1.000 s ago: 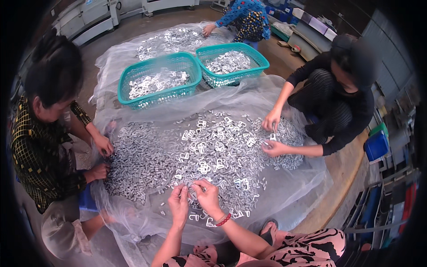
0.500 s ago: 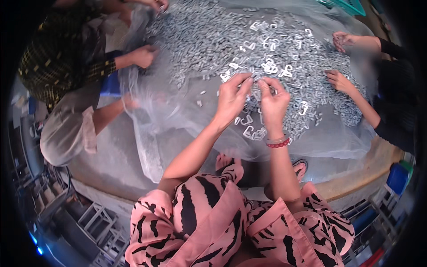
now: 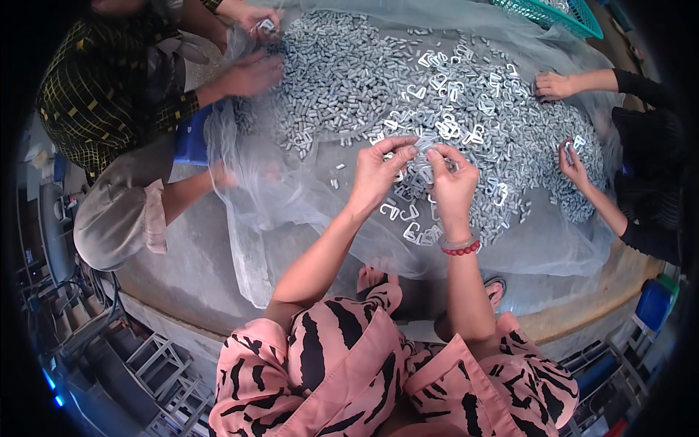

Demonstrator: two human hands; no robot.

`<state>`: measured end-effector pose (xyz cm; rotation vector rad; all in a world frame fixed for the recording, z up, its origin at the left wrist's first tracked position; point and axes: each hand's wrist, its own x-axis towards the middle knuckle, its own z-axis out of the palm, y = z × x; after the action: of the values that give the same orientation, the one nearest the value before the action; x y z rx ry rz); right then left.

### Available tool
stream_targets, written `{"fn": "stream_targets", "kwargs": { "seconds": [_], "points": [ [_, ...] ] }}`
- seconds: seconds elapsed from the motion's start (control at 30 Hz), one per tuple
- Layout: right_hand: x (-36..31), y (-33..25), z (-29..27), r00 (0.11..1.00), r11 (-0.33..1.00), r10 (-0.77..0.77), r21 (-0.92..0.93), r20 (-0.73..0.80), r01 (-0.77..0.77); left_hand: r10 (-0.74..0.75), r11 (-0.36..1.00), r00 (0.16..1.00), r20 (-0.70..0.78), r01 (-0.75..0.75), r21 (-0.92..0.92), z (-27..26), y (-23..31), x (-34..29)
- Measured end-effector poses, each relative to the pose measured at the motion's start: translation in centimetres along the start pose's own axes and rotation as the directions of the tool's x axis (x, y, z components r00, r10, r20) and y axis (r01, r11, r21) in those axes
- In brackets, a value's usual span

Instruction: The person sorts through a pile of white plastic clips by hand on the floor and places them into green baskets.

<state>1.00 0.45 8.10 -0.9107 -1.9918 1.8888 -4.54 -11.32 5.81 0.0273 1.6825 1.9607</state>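
Observation:
My left hand (image 3: 380, 171) and my right hand (image 3: 453, 180) meet over the pile, fingertips pinched almost together. Between them is a small pale plastic piece (image 3: 425, 143), perhaps a white hook; the fingers partly cover it. Loose white hook-shaped clips (image 3: 446, 128) lie just beyond my fingertips. More white clips (image 3: 415, 233) rest nearer to me, below my hands. Under and around them spreads a heap of small grey cylindrical pieces (image 3: 331, 76).
A translucent sheet (image 3: 291, 244) lies under the heap on the grey surface. At left, a person's hand (image 3: 255, 73) works at the pile; at right, another person's hands (image 3: 555, 86) do likewise. A green basket (image 3: 568, 16) stands at the far right.
The view has shifted, so the pile sits lower in the picture. My hands stay pinched together over it. At right, a co-worker's lower hand now holds a white clip.

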Motion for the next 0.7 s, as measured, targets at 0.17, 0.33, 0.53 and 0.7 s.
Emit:
{"fn": "stream_targets", "kwargs": {
  "seconds": [0.17, 0.33, 0.53, 0.7],
  "points": [
    [1.3, -0.6, -1.3, 0.988, 0.978, 0.152, 0.141, 0.014, -0.153, 0.063, 0.991, 0.996, 0.065, -0.055, -0.123, -0.7, 0.0, -0.1],
    [0.9, -0.4, -1.3, 0.980, 0.981, 0.189, 0.038, 0.068, -0.192, -0.074, 0.990, 0.993, 0.094, 0.085, -0.117, -0.5, 0.0, -0.4],
    [0.8, 0.0, -1.4, 0.952, 0.944, 0.268, 0.156, 0.148, -0.290, -0.095, 0.988, 0.991, 0.098, 0.106, -0.114, -0.7, -0.3, -0.7],
    [0.9, -0.1, -1.3, 0.909, 0.869, 0.324, 0.296, 0.262, -0.395, -0.022, 0.985, 0.999, 0.041, 0.029, -0.171, -0.3, -0.8, -0.6]
  ]
}}
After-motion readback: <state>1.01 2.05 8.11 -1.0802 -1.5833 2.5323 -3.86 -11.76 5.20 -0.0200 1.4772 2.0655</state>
